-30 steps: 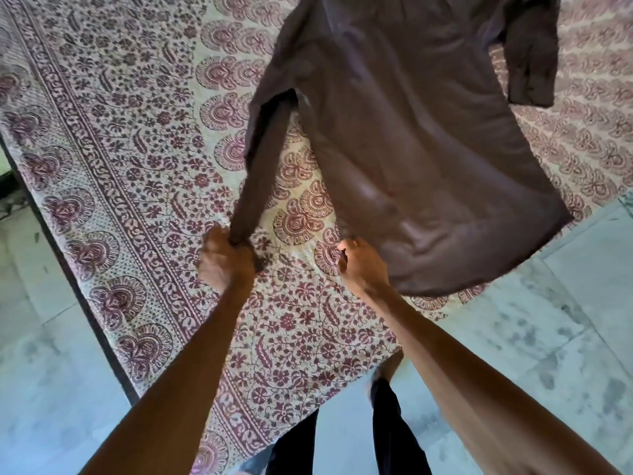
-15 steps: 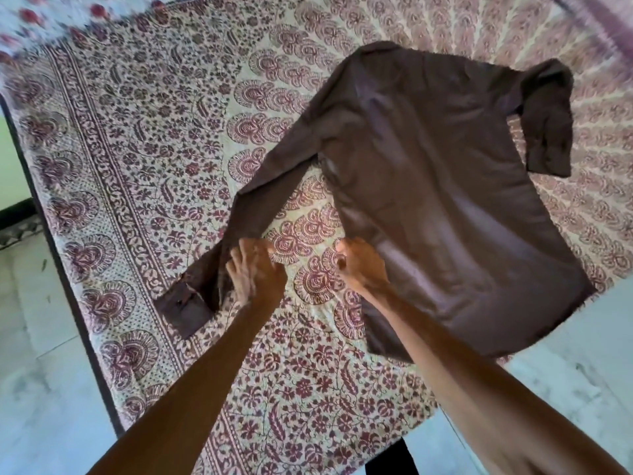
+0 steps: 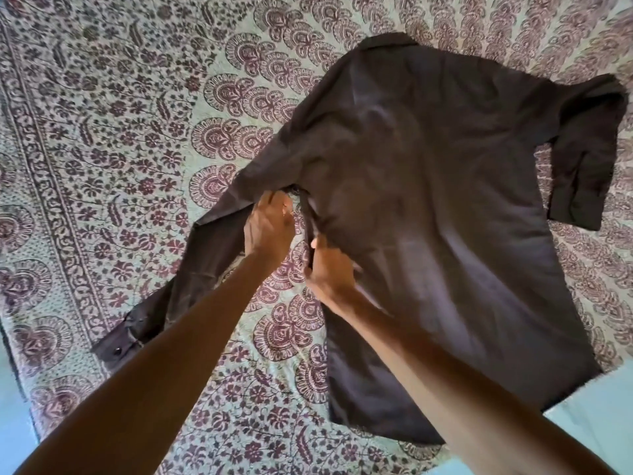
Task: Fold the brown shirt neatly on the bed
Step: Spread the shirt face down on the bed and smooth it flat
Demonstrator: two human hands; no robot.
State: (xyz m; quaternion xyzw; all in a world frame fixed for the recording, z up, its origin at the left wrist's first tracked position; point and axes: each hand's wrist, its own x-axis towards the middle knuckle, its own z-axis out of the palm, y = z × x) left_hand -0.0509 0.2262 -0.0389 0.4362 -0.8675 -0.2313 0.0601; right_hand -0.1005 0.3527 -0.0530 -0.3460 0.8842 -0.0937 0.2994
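Maroon floral-covered bed (image 3: 102, 132), pale floor (image 3: 609, 406)

The shirt (image 3: 428, 207) is plain dark brown with no print, and light lays a paler, purplish-grey sheen down its middle toward the hem. The cuff (image 3: 137, 334) is the same brown and carries one small dark button (image 3: 117, 351). The sheet (image 3: 113, 125) is pale cream with a green tint, printed in maroon. Scalloped, fan-like medallions run in curved rows near the centre, with flowers, leaves and vines around them. A border of scrolls and larger medallions runs along the left side. The floor (image 3: 603, 416) is pale blue-green and seems unpatterned, though only a corner of it shows.
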